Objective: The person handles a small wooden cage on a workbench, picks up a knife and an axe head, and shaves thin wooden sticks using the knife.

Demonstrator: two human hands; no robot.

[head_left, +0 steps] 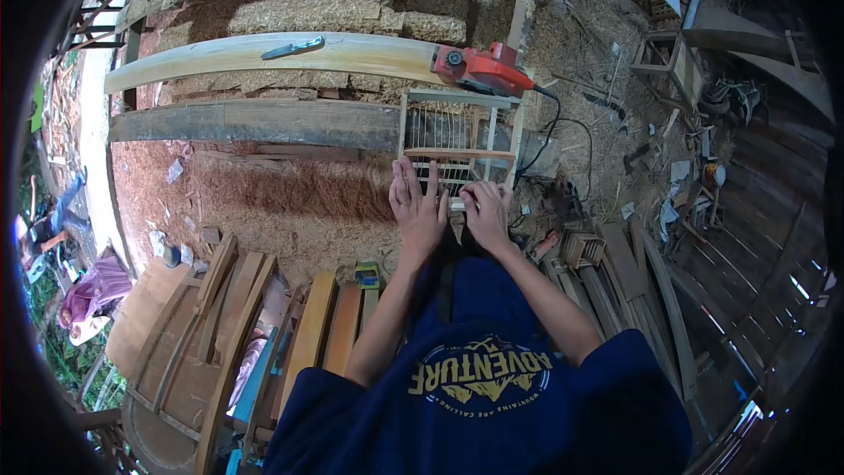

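A small wooden frame with thin upright rods (459, 100), like a cage, sits on the bench in front of me. My left hand (418, 209) lies at its near left corner, with the fingers stretched out and spread over the near edge. At the near right side, my right hand (486, 211) has its fingers bent and drawn together. Whatever is between those fingertips is too small to make out. A reddish wooden strip (457, 154) crosses the frame just beyond my fingers.
A red electric planer (483, 69) rests behind the frame, its black cable trailing right. A knife-like tool (293, 47) lies on the pale plank (202, 68). A dark plank (255, 123) runs to the left. Wood shavings cover the ground. Boards (308, 334) stand near my left side. A person (48, 229) is far left.
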